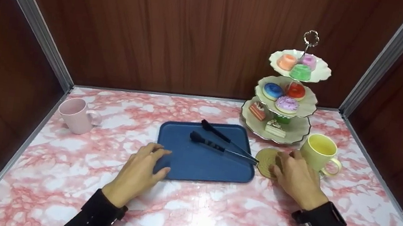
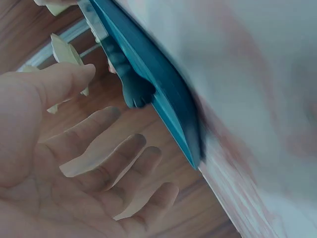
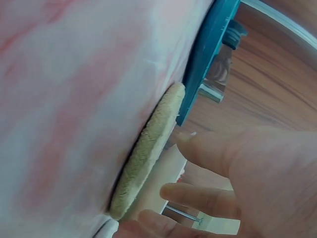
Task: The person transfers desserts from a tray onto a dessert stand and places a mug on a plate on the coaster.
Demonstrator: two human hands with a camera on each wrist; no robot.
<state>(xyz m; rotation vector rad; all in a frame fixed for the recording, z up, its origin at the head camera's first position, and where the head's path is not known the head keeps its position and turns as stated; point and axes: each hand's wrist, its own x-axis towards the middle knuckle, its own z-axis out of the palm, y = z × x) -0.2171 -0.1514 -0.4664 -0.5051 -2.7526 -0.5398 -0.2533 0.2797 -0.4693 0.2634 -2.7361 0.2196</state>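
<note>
A blue rectangular tray (image 1: 194, 164) lies mid-table. On it, tongs (image 1: 214, 145) with black tips and metal arms are spread, their joined end over the tray's right edge. My left hand (image 1: 140, 169) is beside the tray's left edge, fingers loosely spread and nothing held, as the left wrist view shows. At the tray's right a round woven coaster (image 1: 266, 160) lies flat on the table. Over its right side hovers my right hand (image 1: 297, 177), thumb and fingers apart with no object between them in the right wrist view. Just behind that hand stands a yellow mug (image 1: 316, 152).
A three-tier stand (image 1: 303, 132) holds toy cakes, donuts and jelly-like sweets behind the coaster. On the far left is a pink mug (image 1: 78, 119). Brown wood-grain panels (image 1: 181, 31) enclose the marbled pink table (image 1: 207, 208) at the back and sides.
</note>
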